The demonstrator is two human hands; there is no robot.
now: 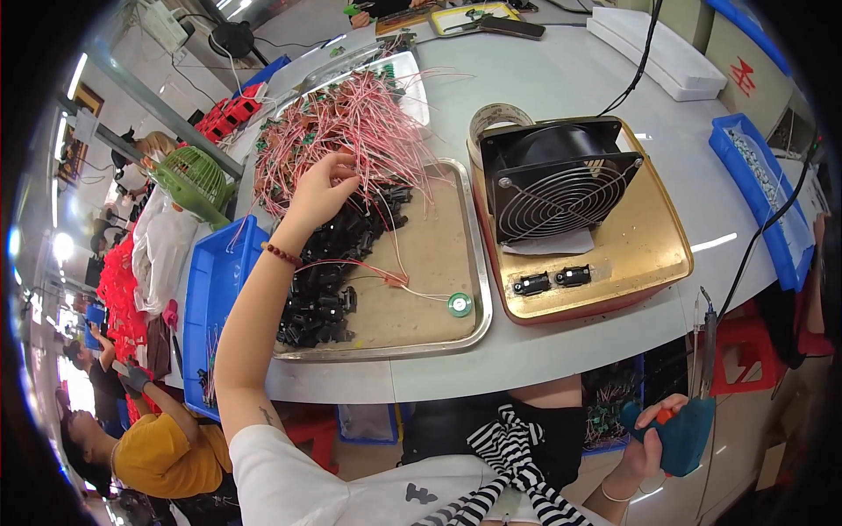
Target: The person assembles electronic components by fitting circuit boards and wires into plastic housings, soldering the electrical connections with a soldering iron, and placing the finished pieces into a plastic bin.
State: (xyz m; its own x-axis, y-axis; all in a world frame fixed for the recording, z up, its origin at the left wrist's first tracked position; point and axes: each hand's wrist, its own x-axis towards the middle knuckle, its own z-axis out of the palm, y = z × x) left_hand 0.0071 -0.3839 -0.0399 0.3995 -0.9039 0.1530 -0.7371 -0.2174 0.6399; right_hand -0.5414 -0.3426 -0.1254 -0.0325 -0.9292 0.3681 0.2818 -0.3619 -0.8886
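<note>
Pink and red wires (351,123), a whole tangled heap of them, fill the upper middle of the frame, and the left hand (320,188) is right at the heap's lower edge, fingers pinched closed on a few strands. The heap spills over the top of a steel tray (478,289) in the centre, where a pile of small black parts (338,272) runs down the tray's left side. One loose wired piece (395,280) lies on the tray's brown liner, with a small green disc (460,304) just right of it.

Down in the lower right corner, off the counter (561,79), the right hand (653,438) is wrapped tight around the teal handle of a soldering tool (697,394), its metal tip pointing up.

Right of centre, a black fan (557,188) with a wire grille stands on a gold tray (645,250), and two small black parts (553,280) sit in front of it. A blue bin (215,289) lies left of the steel tray, and a green fan (195,180) stands above it. Another blue bin (763,197) sits at the right edge.
</note>
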